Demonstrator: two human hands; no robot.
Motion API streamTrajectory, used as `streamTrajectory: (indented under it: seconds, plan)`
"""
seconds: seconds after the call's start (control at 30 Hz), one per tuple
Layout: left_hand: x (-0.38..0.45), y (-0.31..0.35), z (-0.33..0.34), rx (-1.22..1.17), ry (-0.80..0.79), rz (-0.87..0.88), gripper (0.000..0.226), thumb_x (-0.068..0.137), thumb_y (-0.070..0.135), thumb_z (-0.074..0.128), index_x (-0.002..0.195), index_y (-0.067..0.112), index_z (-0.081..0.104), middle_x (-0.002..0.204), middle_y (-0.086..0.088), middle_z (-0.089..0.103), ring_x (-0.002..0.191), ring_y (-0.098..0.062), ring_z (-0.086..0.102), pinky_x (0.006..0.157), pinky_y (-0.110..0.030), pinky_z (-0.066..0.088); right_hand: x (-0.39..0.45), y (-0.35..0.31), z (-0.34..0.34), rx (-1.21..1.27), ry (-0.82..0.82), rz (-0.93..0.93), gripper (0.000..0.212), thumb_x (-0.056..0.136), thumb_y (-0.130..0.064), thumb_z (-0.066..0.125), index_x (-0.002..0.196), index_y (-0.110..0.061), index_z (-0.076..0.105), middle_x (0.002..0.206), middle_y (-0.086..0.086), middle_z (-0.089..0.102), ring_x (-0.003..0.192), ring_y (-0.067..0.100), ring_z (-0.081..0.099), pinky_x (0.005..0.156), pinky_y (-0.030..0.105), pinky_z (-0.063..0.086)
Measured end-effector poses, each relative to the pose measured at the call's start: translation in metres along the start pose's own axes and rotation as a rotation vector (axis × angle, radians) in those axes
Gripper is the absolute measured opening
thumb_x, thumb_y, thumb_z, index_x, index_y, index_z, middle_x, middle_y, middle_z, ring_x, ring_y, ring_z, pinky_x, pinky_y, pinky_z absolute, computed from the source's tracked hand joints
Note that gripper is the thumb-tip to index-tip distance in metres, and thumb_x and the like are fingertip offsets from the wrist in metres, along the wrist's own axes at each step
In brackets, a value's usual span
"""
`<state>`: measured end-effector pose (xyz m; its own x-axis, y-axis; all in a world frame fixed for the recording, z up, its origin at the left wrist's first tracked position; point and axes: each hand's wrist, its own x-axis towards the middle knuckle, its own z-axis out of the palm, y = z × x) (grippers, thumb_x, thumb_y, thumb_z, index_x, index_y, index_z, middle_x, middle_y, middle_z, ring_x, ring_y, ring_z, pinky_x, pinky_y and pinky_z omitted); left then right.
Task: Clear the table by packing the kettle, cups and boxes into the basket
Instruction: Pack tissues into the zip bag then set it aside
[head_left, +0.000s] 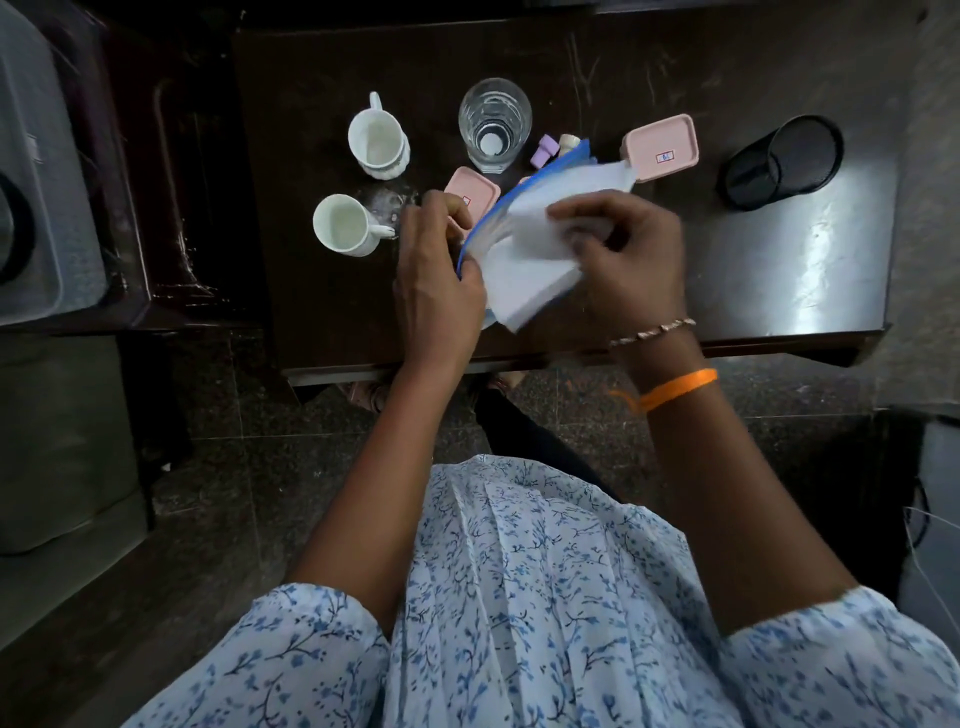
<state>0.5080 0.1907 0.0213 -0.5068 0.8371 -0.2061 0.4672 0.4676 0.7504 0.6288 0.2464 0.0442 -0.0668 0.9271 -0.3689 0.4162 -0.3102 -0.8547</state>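
While both hands work mid-frame over the dark table (779, 249), they hold a clear zip bag (524, 260) with a blue seal edge and white paper inside; left hand (436, 275) pinches the bag's blue edge at its lower left, fingers curled round it; right hand (628, 254) grips the bag's upper right side, thumb and fingers folded onto the paper. Bag is tilted, lifted above the tabletop, lower corner near the table's front edge.

Two white cups stand left of the hands: far cup (378, 140) in the upper left of centre, near cup (345, 224) below it, handle pointing right toward the left hand; both upright and apart. Glass (494, 124) upright at top centre, just right of the far cup. Small pink box (470, 192) partly hidden behind the left hand and bag; bigger pink box (661, 147) right of the bag, lid on. Purple piece (544, 150) and cream piece (569, 143) sit between glass and bigger box; cannot tell what they are. Black mesh holder (782, 161) lies tipped at upper right. Grey bin (36, 197) at the left edge; kettle not seen.
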Motion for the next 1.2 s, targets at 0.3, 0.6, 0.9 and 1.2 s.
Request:
streamTrajectory:
  seconds: [0.3, 0.6, 0.9, 1.2]
  plan:
    - [0.005, 0.012, -0.012, 0.096, -0.110, 0.066, 0.027, 0.081, -0.008, 0.047, 0.086, 0.012, 0.065, 0.113, -0.004, 0.048, 0.100, -0.007, 0.049, 0.081, -0.031, 0.050, 0.005, 0.000, -0.033, 0.375, -0.162, 0.127, 0.029, 0.072, 0.012, 0.066, 0.087, -0.012, 0.066, 0.105, 0.014, 0.062, 0.092, 0.018, 0.059, 0.078, 0.020, 0.053]
    - [0.006, 0.036, -0.018, -0.470, -0.297, -0.328, 0.016, 0.090, 0.019, 0.056, 0.075, 0.021, 0.054, 0.091, 0.002, 0.049, 0.071, 0.001, 0.051, 0.060, -0.010, 0.044, 0.007, 0.003, -0.031, 0.270, -0.311, 0.071, 0.064, 0.062, 0.010, 0.076, 0.117, -0.015, 0.056, 0.124, 0.011, 0.058, 0.114, 0.017, 0.056, 0.091, 0.023, 0.052]
    - [0.004, 0.028, -0.019, -0.311, -0.202, -0.211, 0.010, 0.083, 0.025, 0.068, 0.085, 0.035, 0.065, 0.096, 0.014, 0.042, 0.082, 0.019, 0.047, 0.081, -0.011, 0.045, 0.009, 0.002, -0.033, -0.031, -0.169, 0.024, 0.015, 0.073, -0.013, 0.076, 0.080, -0.020, 0.064, 0.086, -0.009, 0.046, 0.073, 0.002, 0.047, 0.058, 0.004, 0.041]
    - [0.005, 0.050, -0.020, -0.252, -0.326, -0.175, 0.008, 0.079, 0.030, 0.071, 0.086, 0.034, 0.067, 0.094, 0.010, 0.042, 0.087, 0.002, 0.048, 0.082, -0.028, 0.048, 0.018, -0.004, -0.050, -0.057, -0.404, 0.026, 0.009, 0.082, -0.019, 0.067, 0.089, -0.015, 0.064, 0.111, -0.001, 0.037, 0.095, -0.007, 0.043, 0.076, 0.000, 0.041]
